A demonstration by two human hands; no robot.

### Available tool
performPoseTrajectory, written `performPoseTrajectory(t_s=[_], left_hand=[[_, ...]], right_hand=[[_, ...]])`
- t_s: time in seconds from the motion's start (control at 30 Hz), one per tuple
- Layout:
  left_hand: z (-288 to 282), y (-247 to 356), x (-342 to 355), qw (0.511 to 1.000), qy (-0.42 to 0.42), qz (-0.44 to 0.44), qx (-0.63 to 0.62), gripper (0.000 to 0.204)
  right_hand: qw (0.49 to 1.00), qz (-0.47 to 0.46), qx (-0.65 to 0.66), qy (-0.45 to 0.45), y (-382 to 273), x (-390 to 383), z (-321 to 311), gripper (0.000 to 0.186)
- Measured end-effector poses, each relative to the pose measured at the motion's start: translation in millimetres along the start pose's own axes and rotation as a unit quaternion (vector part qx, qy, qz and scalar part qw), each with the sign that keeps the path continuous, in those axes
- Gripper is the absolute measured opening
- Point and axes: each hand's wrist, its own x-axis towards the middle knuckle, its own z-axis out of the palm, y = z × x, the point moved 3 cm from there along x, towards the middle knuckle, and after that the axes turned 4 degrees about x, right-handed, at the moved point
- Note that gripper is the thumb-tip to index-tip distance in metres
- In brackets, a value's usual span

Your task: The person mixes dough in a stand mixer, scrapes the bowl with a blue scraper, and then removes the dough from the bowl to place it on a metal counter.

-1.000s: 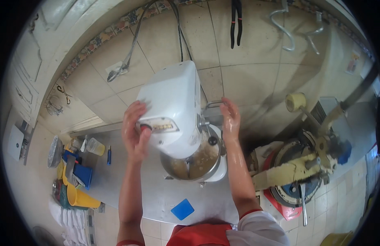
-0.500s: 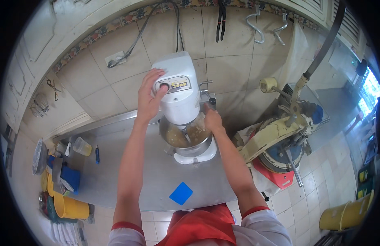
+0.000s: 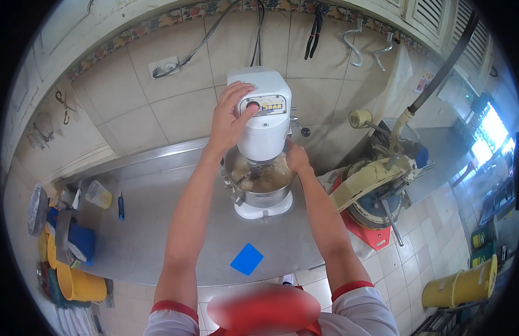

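Note:
A white stand mixer (image 3: pixel 264 137) stands on the steel table against the wall. My left hand (image 3: pixel 228 115) lies spread on the left of its head, fingers stretched over the casing and thumb at the dark round knob (image 3: pixel 253 105). Below, a steel bowl (image 3: pixel 262 199) holds a pale brown mixture (image 3: pixel 265 178) with lumps. The beater is mostly hidden by the mixer head. My right hand (image 3: pixel 297 158) is at the bowl's right rim, its fingertips hidden behind the mixer. Just above it is a lever with a black ball end (image 3: pixel 305 132).
A blue scraper (image 3: pixel 247 259) lies near the table's (image 3: pixel 159 241) front edge. At left are a clear plastic jug (image 3: pixel 99 195) and a blue knife-like tool (image 3: pixel 121 205). A worn cream machine (image 3: pixel 371 182) stands at right. Yellow buckets (image 3: pixel 83 283) stand low at left.
The view has shifted. My right hand has moved from beside the lever's black ball down to the bowl's rim. The lever sits differently, and less of the beater shows. My left hand stays put.

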Motion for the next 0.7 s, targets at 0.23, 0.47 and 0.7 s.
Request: performPoseTrajectory(t_s=[0.23, 0.47, 0.7], left_hand=[[-0.7, -3.8, 0.1, 1.000, -0.004, 0.008, -0.004, 0.042], [3.5, -2.1, 0.3, 1.000, -0.005, 0.018, -0.012, 0.044], [3.1, -2.9, -0.5, 1.000, -0.005, 0.020, -0.006, 0.042]], right_hand=[[1.000, 0.000, 0.011, -0.010, -3.0, 1.4, 3.3, 0.070], [1.000, 0.006, -0.009, -0.011, 0.1, 2.7, 3.1, 0.072], [1.000, -0.011, 0.011, 0.001, 0.8, 0.2, 2.4, 0.072]])
